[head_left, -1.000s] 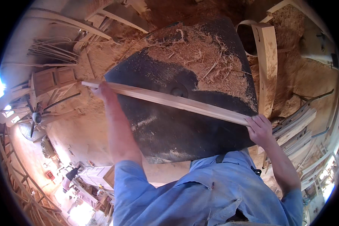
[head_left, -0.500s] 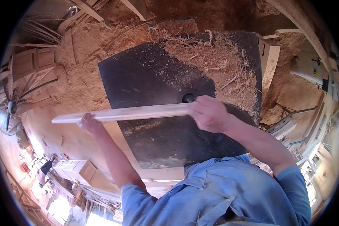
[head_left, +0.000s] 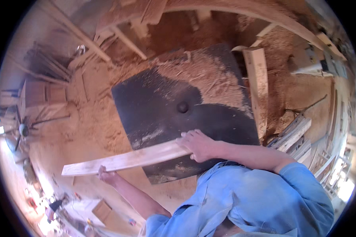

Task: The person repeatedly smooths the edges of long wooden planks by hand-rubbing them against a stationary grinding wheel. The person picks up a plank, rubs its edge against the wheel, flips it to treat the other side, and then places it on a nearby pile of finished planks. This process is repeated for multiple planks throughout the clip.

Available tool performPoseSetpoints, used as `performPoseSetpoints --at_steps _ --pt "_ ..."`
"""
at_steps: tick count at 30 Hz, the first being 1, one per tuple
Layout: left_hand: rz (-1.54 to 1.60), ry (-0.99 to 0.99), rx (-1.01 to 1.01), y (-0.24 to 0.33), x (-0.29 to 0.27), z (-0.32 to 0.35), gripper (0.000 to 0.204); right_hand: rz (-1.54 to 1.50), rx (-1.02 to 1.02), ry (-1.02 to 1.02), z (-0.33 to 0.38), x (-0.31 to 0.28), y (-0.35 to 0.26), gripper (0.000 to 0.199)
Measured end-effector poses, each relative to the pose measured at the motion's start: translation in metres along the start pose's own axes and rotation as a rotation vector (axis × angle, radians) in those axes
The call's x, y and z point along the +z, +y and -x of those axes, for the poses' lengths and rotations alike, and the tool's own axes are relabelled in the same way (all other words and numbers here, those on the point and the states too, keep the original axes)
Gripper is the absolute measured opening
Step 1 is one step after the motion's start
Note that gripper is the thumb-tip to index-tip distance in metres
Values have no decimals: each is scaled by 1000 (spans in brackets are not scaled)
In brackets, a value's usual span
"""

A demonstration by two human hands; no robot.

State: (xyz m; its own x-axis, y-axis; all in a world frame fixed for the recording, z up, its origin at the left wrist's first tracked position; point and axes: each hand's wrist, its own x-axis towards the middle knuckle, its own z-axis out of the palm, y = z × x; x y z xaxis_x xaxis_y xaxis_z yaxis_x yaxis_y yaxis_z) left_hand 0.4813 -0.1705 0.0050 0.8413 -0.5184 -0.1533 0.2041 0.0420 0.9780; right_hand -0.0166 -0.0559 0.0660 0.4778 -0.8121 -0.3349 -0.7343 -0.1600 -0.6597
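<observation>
A long, pale wooden board (head_left: 134,158) lies across the near part of a dark machine table (head_left: 154,114), its left end sticking out past the table's edge. My left hand (head_left: 107,175) is closed around the board's near edge toward that end. Over the right end, my right hand (head_left: 197,145) grips the wood, its fingers lying across the top. Beyond the board, a round dark cutter spindle (head_left: 182,107) stands up near the middle of the table, apart from the wood and from both hands.
Wood shavings (head_left: 221,87) cover the table's far right part. A thick timber post (head_left: 258,87) stands along its right side. Stacked planks (head_left: 292,134) lie at right, a standing fan (head_left: 23,129) at far left. Sawdust covers the floor (head_left: 91,122).
The board has come away from the spindle toward my body, and its broad face now shows. Both hands have moved nearer with it. My view has shifted too.
</observation>
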Motion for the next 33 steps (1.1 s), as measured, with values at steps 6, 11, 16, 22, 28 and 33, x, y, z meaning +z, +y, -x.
performPoseSetpoints --at_steps 6,11,16,22,28,33 --pt "126 -481 -173 39 118 207 84 -135 177 73 125 -40 2 96" --pt "343 -1246 -198 32 183 417 85 -266 417 593 274 6 51 90" --pt "280 -1597 -670 -11 132 560 96 -494 814 970 414 125 62 88" --pt "-404 -1682 -790 -65 27 634 93 -663 1441 1230 542 271 52 91" --pt "-614 -1795 -794 -67 -4 667 91 -848 1980 1401 618 363 52 86" --pt "-747 -1734 -687 -76 -3 655 82 -873 2196 1533 656 409 79 88"
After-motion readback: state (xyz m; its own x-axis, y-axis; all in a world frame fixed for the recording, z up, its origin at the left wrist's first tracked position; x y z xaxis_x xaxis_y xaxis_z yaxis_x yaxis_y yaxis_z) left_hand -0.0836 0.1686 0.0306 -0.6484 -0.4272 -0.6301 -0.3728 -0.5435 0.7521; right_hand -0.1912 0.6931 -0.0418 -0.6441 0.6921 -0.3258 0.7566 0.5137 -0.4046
